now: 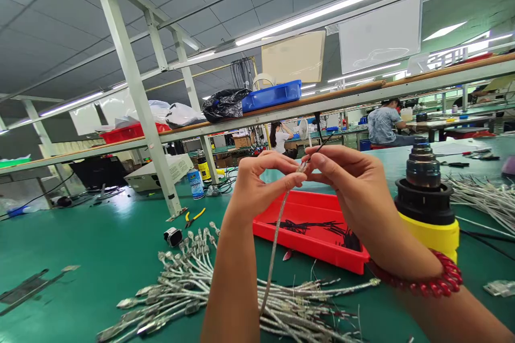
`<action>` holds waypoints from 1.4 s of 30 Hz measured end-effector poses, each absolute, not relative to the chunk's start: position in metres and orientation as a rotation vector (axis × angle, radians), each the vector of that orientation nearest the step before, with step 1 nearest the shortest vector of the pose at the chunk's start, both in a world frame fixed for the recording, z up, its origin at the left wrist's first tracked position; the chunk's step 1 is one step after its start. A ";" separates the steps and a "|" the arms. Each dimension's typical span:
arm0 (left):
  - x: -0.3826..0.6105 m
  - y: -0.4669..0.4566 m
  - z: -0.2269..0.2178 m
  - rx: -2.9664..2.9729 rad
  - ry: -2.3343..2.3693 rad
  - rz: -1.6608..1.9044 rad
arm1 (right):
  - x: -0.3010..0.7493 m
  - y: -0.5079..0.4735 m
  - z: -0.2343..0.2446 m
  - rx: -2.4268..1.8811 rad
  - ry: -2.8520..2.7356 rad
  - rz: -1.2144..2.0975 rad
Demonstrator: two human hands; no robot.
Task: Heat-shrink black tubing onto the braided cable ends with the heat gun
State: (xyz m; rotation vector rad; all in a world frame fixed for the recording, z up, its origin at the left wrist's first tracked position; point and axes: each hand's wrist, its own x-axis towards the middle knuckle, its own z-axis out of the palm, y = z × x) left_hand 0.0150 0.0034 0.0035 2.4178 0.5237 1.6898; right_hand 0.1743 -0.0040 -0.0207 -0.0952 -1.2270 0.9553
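Cable (277,236): raised at mid-scene before the red tray (309,249); its lower end is hard to make out beside the left forearm.
Left hand (261,179): thumb and fingers pinch the cable near its upper end.
Right hand (350,171): thumb and forefinger pinch a thin dark strand (325,142) at that end; the fingertips hide the join.
Tray contents: thin black pieces (298,225), partly covered by the right hand.
Bundle (189,278): pale cables with plugs lie near, crossed by the left forearm and cut off at the near edge.
Yellow tool (426,230): dark stepped nozzle upward, lower part hidden behind the right wrist.
Surface: glossy green tabletop (120,246), with pliers (195,218) and a spray can (195,184) farther left.
Room: shelf with a blue tray (273,96); far right, a seated person (384,123), turned away; strip lights overhead.
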 end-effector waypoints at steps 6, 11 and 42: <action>0.013 0.005 0.001 2.349 0.573 1.636 | 0.174 -0.004 -0.020 -0.135 -1.218 0.957; 0.012 0.005 0.002 2.368 0.558 1.629 | 0.174 -0.002 -0.019 -0.148 -1.220 0.945; 0.011 0.006 0.003 2.377 0.583 1.618 | 0.176 0.001 -0.020 -0.163 -1.236 0.989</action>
